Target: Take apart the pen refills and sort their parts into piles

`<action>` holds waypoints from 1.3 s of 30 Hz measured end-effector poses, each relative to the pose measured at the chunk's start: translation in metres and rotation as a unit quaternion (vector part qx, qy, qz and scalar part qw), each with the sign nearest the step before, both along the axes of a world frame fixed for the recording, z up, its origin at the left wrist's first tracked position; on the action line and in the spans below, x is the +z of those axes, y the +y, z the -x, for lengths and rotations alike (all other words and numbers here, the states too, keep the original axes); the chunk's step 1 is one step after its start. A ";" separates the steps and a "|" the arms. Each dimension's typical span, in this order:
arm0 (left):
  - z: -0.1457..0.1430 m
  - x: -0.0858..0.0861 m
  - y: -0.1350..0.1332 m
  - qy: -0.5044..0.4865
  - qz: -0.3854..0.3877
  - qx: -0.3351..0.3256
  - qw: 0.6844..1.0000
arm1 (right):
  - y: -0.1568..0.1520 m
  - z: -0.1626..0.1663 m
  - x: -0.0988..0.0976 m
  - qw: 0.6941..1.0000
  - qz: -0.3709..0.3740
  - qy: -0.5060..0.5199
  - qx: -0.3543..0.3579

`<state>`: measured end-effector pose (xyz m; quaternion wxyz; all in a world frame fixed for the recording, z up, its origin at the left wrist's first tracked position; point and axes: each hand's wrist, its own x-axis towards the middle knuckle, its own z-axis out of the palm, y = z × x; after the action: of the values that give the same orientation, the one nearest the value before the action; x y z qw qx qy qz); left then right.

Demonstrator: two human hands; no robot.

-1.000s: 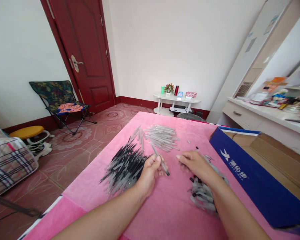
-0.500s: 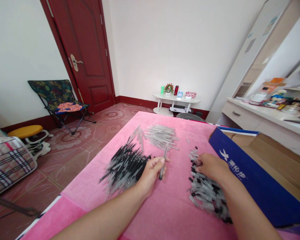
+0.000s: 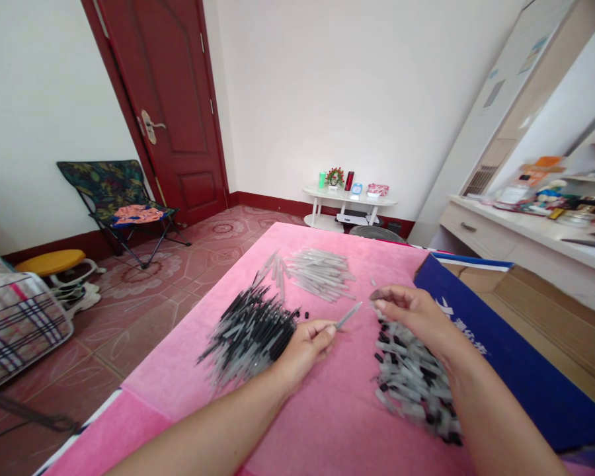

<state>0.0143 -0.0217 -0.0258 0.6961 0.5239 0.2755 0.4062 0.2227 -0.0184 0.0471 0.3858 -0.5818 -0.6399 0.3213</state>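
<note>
Left hand (image 3: 313,340) pinching pen (image 3: 348,316), tip slanting beyond fingers toward right hand (image 3: 411,314); can't tell if right fingers hold anything.

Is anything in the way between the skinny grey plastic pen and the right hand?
Nothing visible stands between the skinny grey plastic pen in the bare left hand and the bare right hand. Beneath that gap lies the soft pink cloth.

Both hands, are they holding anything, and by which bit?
The left hand holds a grey pen by its back part. Whether the right hand holds anything can't be told.
</note>
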 end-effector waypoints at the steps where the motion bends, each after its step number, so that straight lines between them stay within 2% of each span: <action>1: 0.000 -0.001 0.000 0.002 0.001 -0.001 1.000 | -0.001 0.001 0.000 1.000 0.005 0.010 -0.001; 8: -0.001 -0.005 0.002 0.025 -0.010 0.001 1.000 | -0.001 0.000 0.000 0.999 0.012 0.040 0.012; 14: -0.001 -0.002 0.001 0.047 -0.018 0.006 0.999 | -0.002 0.007 0.005 0.999 0.002 0.009 0.040; 24: -0.003 -0.002 0.001 0.102 -0.041 0.049 0.993 | -0.001 0.017 0.000 0.997 0.012 0.004 0.073; 28: -0.004 -0.005 0.002 0.106 -0.060 0.073 0.990 | 0.000 0.021 -0.005 0.997 0.022 0.024 0.074; 39: -0.002 -0.011 0.001 0.120 -0.100 0.089 0.984 | 0.002 0.027 -0.015 0.997 0.035 0.032 0.053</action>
<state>0.0168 -0.0208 -0.0371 0.5633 0.6088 0.3607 0.4267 0.1953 -0.0168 0.0324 0.3681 -0.5498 -0.6451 0.3822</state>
